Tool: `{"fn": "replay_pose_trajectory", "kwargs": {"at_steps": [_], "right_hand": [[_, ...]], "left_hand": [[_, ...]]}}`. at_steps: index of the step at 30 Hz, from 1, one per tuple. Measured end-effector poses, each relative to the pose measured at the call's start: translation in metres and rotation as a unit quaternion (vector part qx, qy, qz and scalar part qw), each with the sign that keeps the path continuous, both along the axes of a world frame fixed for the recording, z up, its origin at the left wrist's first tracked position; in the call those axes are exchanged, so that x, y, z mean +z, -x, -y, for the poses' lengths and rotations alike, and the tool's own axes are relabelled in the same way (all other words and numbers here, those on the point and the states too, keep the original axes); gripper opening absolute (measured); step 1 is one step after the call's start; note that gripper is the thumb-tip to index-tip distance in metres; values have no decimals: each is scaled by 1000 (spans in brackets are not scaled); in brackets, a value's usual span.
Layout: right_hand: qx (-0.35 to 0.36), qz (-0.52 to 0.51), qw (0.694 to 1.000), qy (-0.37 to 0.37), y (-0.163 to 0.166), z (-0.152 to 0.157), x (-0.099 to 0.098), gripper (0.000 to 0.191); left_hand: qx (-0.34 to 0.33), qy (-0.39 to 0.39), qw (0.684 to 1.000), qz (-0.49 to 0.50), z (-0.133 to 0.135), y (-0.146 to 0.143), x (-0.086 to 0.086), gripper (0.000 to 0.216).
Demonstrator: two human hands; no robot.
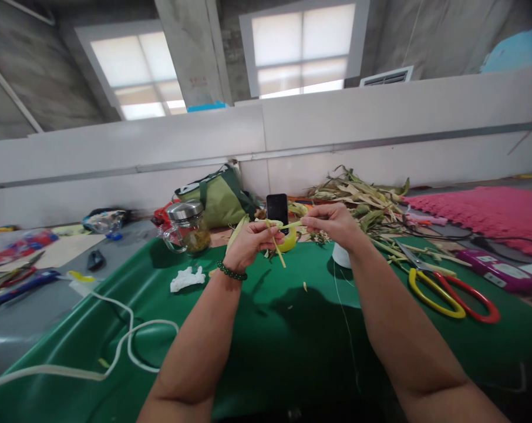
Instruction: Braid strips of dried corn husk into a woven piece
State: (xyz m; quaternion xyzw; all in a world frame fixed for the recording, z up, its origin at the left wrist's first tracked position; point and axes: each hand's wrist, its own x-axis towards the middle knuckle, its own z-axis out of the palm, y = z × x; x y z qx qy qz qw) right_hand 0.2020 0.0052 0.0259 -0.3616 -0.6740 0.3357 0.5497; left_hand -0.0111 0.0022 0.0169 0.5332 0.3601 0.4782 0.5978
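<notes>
Both my hands are raised over the green table cover, pinching pale yellow-green leaf strips between them. My left hand, with a dark bead bracelet at the wrist, is closed on the strips from the left. My right hand pinches one strip's end from the right. Thin strip ends stick out downward between the hands. A black phone stands upright just behind them.
A pile of dried leaves lies at the back right. Scissors with yellow and red handles rest at right. A glass jar, a green bag, crumpled white tissue and a white cord sit to the left.
</notes>
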Motion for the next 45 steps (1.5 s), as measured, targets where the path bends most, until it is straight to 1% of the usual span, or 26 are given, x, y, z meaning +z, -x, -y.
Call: {"fn": "replay_pose_trajectory", "kwargs": {"at_steps": [3, 5, 7, 9, 10, 11, 13, 16, 21, 23, 26, 28, 30, 31, 33, 35, 37, 41, 43, 45], "right_hand": [[45, -43, 998, 34, -8, -3, 2, 33], [74, -99, 990, 71, -10, -4, 2, 38], [109, -135, 979, 107, -7, -5, 1, 39], [157, -102, 974, 129, -1, -5, -2, 40], [176, -63, 974, 131, 2, -4, -4, 40], [180, -27, 975, 125, 5, -4, -5, 37], [154, 25, 982, 102, 7, -3, -6, 29], [98, 50, 991, 72, 5, -3, -3, 27], [92, 85, 992, 33, 0, -2, 3, 26], [79, 104, 991, 29, 0, -3, 2, 30], [48, 123, 990, 42, 4, -5, -3, 43], [60, 149, 986, 42, 9, -5, -6, 44], [96, 165, 981, 41, 15, -3, -8, 37], [110, 157, 981, 42, 18, -2, -8, 33], [112, 111, 986, 45, 21, -1, -8, 27], [107, 71, 990, 56, 22, 0, -7, 25], [109, 46, 990, 78, 22, -2, -8, 25], [89, -11, 990, 106, 23, -8, -12, 31], [90, -18, 990, 110, 23, -10, -13, 32], [98, -15, 988, 117, 22, -9, -13, 32]], "left_hand": [[-12, -4, 1000, 5, 0, 1, 0, 34], [-26, -8, 1000, 10, 2, 1, 0, 35], [-44, -13, 999, 11, 4, 0, 1, 38], [-66, -17, 998, 1, 6, -2, 1, 41], [-77, -18, 997, -6, 7, -3, 1, 41], [-85, -18, 996, -14, 8, -4, 1, 41], [-89, -17, 995, -31, 8, -6, 0, 41], [-91, -19, 994, -57, 7, -6, -2, 39], [-106, -25, 990, -86, 7, -2, -2, 37], [-97, -48, 988, -109, 8, -3, -2, 32], [-81, -117, 975, -170, 9, -10, -3, 16], [-82, -163, 960, -211, 11, -16, -5, 6], [-91, -188, 948, -239, 13, -21, -8, 11], [-104, -188, 945, -246, 13, -23, -9, 13], [-149, -167, 942, -250, 15, -26, -12, 11], [-212, -124, 938, -244, 16, -28, -14, 7], [-261, -89, 932, -237, 18, -28, -15, 11], [-295, -54, 926, -231, 20, -26, -12, 29], [-305, -25, 925, -224, 20, -24, -8, 36], [-305, 5, 931, -199, 21, -22, -6, 44]]}}
